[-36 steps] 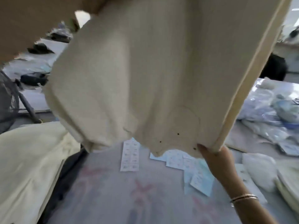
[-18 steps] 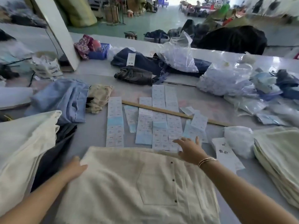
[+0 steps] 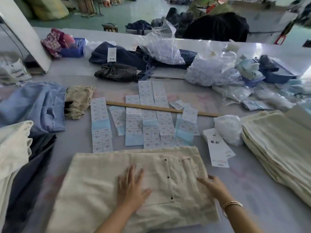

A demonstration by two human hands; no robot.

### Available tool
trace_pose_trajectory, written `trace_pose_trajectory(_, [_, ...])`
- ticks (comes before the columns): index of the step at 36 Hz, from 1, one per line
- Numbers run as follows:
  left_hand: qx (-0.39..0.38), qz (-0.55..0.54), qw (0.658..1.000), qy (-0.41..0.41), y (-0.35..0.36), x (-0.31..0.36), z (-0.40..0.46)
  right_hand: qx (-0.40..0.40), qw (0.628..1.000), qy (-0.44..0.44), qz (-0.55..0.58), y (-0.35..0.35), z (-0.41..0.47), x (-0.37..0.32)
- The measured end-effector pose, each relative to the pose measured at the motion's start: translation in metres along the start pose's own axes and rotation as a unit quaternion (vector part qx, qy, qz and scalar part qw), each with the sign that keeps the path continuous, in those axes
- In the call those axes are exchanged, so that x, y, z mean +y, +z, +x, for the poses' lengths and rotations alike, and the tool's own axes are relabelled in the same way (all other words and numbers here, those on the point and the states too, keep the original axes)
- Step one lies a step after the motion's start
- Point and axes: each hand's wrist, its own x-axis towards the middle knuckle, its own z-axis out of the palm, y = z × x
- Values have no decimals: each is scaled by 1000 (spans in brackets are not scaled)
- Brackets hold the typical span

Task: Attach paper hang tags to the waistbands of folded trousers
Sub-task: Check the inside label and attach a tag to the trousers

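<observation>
Two hands flat on folded cream trousers point(image 3: 104, 185) at the near edge of the grey table point(image 3: 252, 190): left hand point(image 3: 130, 187) spread mid-fabric, fingers straight and splayed, pressing down, gripping nothing; right hand point(image 3: 212, 185) at the right fold beside the belt loops, fingers extended and resting on the cloth, gold bangles point(image 3: 233, 204) at the wrist. Dark rivets in a line between both hands. Beyond the far edge of the trousers, rows of sticker label sheets point(image 3: 101, 125), some tucked under a wooden ruler point(image 3: 159, 108). Stack of white paper hang tags point(image 3: 217, 148) just right of the trousers' far corner, apart from the waistband, none attached. Pile of folded cream trousers point(image 3: 277, 145) further right, near a white plastic bag point(image 3: 228, 126). Light blue garment point(image 3: 33, 106) far left, cream and dark cloth heaped below it. Clear bags point(image 3: 210, 69) and dark denim point(image 3: 127, 56) along the far side
</observation>
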Motion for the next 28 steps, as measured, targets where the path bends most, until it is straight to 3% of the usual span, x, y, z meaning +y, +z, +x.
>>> trace_pose_trajectory(4, [-29,-44,997,-47,-3,2,7,-120,988,-35,95,-2,-18,-36])
trace_pose_trajectory(7, [13,-211,976,-60,-25,23,1,-161,973,-98,131,12,-38,-62])
trace_pose_trajectory(8, [42,-320,945,-54,-35,31,-2,-166,968,-113,150,19,-46,-66])
trace_pose_trajectory(10, [59,-527,846,-50,-57,48,-12,-172,953,-137,209,36,-60,-69])
trace_pose_trajectory(13, [-17,-696,714,-68,-83,63,-24,-178,929,-165,279,58,-79,-67])
trace_pose_trajectory(15, [-53,-722,688,-53,-92,65,-30,-191,916,-178,304,66,-90,-66])
trace_pose_trajectory(18, [-49,-710,702,-32,-96,58,-38,-198,903,-186,333,66,-98,-68])
trace_pose_trajectory(24, [-78,-794,603,-20,-99,45,-49,-214,880,-193,378,57,-107,-71])
trace_pose_trajectory(28, [-82,-817,570,-45,-96,40,-52,-218,874,-196,387,53,-108,-72])
